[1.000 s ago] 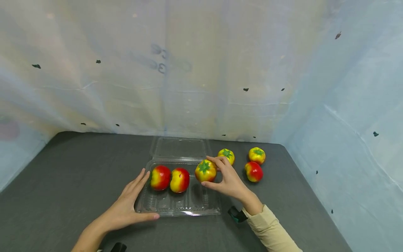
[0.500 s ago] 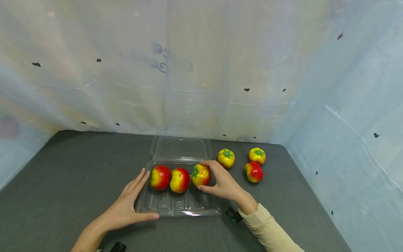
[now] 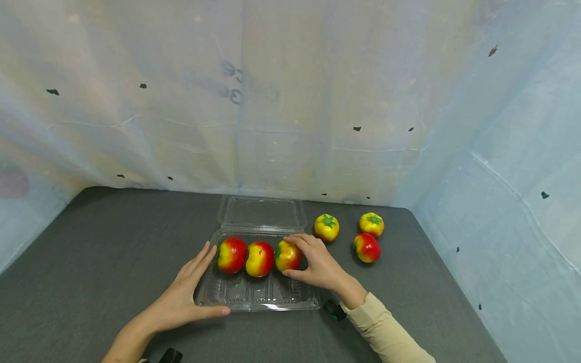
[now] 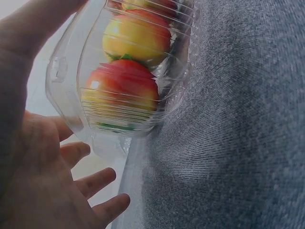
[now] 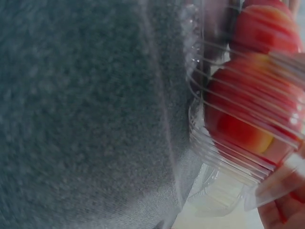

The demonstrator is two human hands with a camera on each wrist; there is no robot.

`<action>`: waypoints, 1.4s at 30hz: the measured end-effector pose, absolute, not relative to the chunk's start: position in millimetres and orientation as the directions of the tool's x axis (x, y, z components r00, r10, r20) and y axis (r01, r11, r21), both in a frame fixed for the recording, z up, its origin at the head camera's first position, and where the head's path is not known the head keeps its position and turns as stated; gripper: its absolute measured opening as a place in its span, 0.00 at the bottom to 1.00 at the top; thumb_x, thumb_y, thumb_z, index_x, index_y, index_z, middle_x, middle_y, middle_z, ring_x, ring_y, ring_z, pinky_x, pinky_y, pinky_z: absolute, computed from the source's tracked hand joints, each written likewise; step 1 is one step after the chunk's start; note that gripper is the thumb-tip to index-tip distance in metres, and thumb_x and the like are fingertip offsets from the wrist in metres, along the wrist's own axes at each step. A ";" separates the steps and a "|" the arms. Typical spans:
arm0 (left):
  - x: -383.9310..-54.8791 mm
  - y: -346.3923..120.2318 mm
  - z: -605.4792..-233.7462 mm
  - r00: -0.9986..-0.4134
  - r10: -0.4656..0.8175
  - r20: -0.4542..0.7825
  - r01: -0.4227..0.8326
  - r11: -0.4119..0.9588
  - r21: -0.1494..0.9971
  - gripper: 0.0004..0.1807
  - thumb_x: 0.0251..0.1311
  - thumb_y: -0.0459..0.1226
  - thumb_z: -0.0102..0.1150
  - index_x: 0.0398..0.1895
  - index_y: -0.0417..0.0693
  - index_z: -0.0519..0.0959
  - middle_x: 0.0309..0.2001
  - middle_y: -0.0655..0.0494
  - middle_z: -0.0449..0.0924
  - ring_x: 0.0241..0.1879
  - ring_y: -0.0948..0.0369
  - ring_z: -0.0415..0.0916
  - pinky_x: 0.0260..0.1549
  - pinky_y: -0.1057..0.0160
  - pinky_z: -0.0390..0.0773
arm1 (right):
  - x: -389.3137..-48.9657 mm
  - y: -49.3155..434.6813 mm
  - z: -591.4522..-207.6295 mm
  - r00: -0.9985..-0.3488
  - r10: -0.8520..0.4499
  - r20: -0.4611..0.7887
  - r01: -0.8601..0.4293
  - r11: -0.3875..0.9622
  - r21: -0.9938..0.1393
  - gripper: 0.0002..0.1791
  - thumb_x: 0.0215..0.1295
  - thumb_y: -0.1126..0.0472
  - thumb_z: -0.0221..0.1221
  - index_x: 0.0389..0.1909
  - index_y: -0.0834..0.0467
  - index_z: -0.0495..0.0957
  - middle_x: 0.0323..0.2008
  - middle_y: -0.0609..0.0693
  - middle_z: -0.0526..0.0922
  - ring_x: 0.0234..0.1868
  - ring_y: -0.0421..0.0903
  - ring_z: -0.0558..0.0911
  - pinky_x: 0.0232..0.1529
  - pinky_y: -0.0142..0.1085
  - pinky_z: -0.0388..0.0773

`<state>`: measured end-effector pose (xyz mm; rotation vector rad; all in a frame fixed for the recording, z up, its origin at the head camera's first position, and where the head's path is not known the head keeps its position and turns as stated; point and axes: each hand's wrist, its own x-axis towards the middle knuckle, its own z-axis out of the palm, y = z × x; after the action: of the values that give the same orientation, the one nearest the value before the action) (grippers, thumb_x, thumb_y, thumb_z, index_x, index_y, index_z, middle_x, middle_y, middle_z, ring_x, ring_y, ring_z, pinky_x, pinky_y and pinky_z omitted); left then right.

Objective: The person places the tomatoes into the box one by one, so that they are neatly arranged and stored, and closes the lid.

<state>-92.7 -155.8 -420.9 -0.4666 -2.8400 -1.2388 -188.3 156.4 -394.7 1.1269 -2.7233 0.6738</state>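
A clear plastic clamshell box (image 3: pixel 240 293) lies open on the table, its lid (image 3: pixel 258 213) folded back at the far side. Two red-and-yellow fruits (image 3: pixel 232 255) (image 3: pixel 259 259) sit side by side in its far row. To their right, my right hand (image 3: pixel 320 264) holds a third fruit (image 3: pixel 288 256) with a green leafy top, thumb on the near side and fingers over the far side. Through the box wall this fruit (image 5: pixel 238 112) shows low inside, in the right wrist view. My left hand (image 3: pixel 177 300) lies along the box's left end, fingers spread (image 4: pixel 97 182).
Right of the box, three more fruits are on the dark grey table (image 3: pixel 113 252): one yellow (image 3: pixel 326 228) near the lid, another yellow (image 3: pixel 371 224) behind a red one (image 3: pixel 366 247). Pale sheeting (image 3: pixel 281 101) stands behind the table and along its sides.
My right hand has brought the third fruit left and down into the box, beside the other two; its green top has turned leftward. My left hand has stayed in place.
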 end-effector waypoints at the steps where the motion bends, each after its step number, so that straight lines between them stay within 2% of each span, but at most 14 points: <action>1: -92.5 -155.7 -421.3 -0.956 0.266 0.127 0.274 0.644 0.715 0.65 0.39 0.60 0.73 0.77 0.61 0.41 0.78 0.51 0.32 0.70 0.33 0.43 0.48 0.21 0.57 | -188.3 156.3 -395.1 -0.714 -0.644 0.276 -0.698 0.622 -0.354 0.37 0.51 0.50 0.71 0.62 0.56 0.71 0.59 0.51 0.74 0.60 0.51 0.72 0.60 0.51 0.65; 10: -92.5 -155.5 -422.2 -0.956 0.268 0.123 0.271 0.637 0.722 0.66 0.40 0.59 0.73 0.77 0.61 0.40 0.78 0.51 0.32 0.70 0.33 0.43 0.48 0.21 0.57 | -186.7 156.6 -396.7 -0.704 -0.642 0.303 -0.708 0.600 -0.374 0.40 0.49 0.50 0.73 0.63 0.57 0.70 0.61 0.53 0.71 0.62 0.52 0.70 0.59 0.52 0.64; 22: -92.3 -154.9 -421.6 -0.957 0.264 0.117 0.265 0.638 0.723 0.65 0.39 0.60 0.73 0.77 0.60 0.41 0.78 0.51 0.32 0.70 0.33 0.43 0.48 0.20 0.57 | -182.1 165.1 -395.4 -0.737 -0.590 0.328 -0.669 0.573 -0.473 0.40 0.49 0.51 0.73 0.64 0.56 0.70 0.63 0.52 0.70 0.63 0.52 0.68 0.61 0.53 0.63; 30: -91.9 -155.2 -422.3 -0.958 0.264 0.110 0.259 0.639 0.725 0.66 0.39 0.60 0.73 0.78 0.60 0.41 0.78 0.49 0.32 0.70 0.32 0.43 0.48 0.20 0.57 | -184.5 176.1 -395.8 -0.813 -0.471 0.342 -0.579 0.593 -0.559 0.38 0.51 0.49 0.71 0.63 0.53 0.70 0.62 0.48 0.72 0.62 0.50 0.70 0.62 0.54 0.67; 42: -92.6 -155.5 -422.9 -0.957 0.266 0.113 0.262 0.637 0.725 0.66 0.39 0.59 0.73 0.77 0.60 0.41 0.78 0.50 0.31 0.70 0.33 0.43 0.47 0.21 0.58 | -196.0 186.4 -398.0 -0.901 -0.296 0.317 -0.433 0.586 -0.685 0.36 0.54 0.49 0.69 0.65 0.51 0.70 0.63 0.49 0.71 0.64 0.51 0.69 0.64 0.55 0.65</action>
<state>-92.6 -155.5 -422.9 -0.4591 -2.8461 -1.2602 -196.0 186.4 -398.0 0.6137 -2.6447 1.2106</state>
